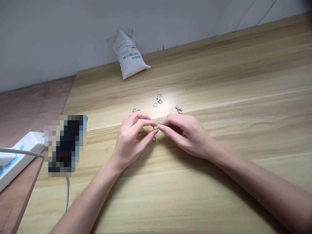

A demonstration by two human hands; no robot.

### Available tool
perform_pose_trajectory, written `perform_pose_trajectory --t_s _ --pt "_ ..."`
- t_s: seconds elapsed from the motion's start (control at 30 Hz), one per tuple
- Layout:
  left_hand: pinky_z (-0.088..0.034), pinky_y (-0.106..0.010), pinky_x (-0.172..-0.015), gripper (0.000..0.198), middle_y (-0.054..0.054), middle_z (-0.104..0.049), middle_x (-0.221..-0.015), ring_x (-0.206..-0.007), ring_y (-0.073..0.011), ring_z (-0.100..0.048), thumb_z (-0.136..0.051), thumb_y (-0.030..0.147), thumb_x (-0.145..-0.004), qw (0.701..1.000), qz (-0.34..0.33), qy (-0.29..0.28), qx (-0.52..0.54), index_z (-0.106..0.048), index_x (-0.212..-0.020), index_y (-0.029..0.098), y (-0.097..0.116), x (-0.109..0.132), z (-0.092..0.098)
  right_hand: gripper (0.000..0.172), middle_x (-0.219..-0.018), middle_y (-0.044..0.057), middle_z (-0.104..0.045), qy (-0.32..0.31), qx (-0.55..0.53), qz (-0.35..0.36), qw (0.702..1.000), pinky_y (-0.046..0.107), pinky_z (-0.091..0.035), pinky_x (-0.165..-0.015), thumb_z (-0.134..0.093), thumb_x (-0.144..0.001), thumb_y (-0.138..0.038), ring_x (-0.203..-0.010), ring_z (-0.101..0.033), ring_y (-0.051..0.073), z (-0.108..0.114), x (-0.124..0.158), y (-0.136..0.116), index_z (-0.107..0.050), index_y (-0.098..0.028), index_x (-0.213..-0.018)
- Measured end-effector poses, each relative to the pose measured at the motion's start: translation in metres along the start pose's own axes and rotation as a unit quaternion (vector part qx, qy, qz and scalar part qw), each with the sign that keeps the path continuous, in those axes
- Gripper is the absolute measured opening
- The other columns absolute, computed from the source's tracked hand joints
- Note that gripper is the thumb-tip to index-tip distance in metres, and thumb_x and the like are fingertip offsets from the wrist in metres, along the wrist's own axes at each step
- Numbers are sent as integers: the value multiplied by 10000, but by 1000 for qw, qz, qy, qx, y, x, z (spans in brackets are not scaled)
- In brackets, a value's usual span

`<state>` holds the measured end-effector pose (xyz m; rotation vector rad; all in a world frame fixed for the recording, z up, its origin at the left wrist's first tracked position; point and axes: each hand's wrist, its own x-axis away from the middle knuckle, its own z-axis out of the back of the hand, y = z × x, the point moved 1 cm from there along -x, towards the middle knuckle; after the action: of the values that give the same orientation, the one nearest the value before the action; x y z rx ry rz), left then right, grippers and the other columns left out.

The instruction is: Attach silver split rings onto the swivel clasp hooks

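Above the table my left hand (131,135) is closed, thumb and forefinger pinching a small silvery key ring (156,127). The fingertips of my right hand (186,131) meet them from the other side, pinched at the same ring. A second loop (159,123) shows just above the fingertips; whether it is joined to the first I cannot tell. Under my left hand lie several more metal rings (140,133), partly covered by the fingers. Beyond the hands are a swivel clasp (159,99) beside a loose ring (155,104), another clasp (178,109) to the right and one (136,110) to the left.
A white labelled parcel bag (130,58) stands at the back of the wooden table (219,81), near the wall. To the left lies a dark, pixelated device (68,143) with a white cable (67,195). A white power strip (26,156) lies at the far left.
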<state>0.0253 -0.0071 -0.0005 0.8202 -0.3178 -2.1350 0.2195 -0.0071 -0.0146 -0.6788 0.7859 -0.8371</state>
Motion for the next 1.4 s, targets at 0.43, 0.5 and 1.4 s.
perform_pose_trajectory --t_s 0.43,0.5,1.4 --pt "-438 -372 -808 153 -28 -701 -921 -897 -211 -606 -696 132 -809 962 -167 59 -209 -654 -903 246 3 0 4 386 -542 -59 -350 -16 -88 -84 992 218 -255 -488 -490 -943 -260 -503 -319 65 -2 -1 -10 -410 -178 -574" --pt "-436 -368 -814 136 -27 -711 -899 -887 -211 -613 -705 132 -792 954 -193 68 -221 -651 -872 227 5 -1 4 401 -518 -63 -338 -19 -93 -89 991 215 -242 -472 -497 -936 -258 -483 -309 58 -3 -1 -11 -411 -174 -553" --pt "-435 -352 -815 153 -37 -717 -926 -891 -194 -619 -692 97 -780 940 -243 66 -228 -644 -881 201 8 -3 4 359 -476 -69 -344 -39 -143 -132 980 202 -224 -427 -499 -875 -158 -452 -289 39 2 -2 -13 -527 -145 -517"
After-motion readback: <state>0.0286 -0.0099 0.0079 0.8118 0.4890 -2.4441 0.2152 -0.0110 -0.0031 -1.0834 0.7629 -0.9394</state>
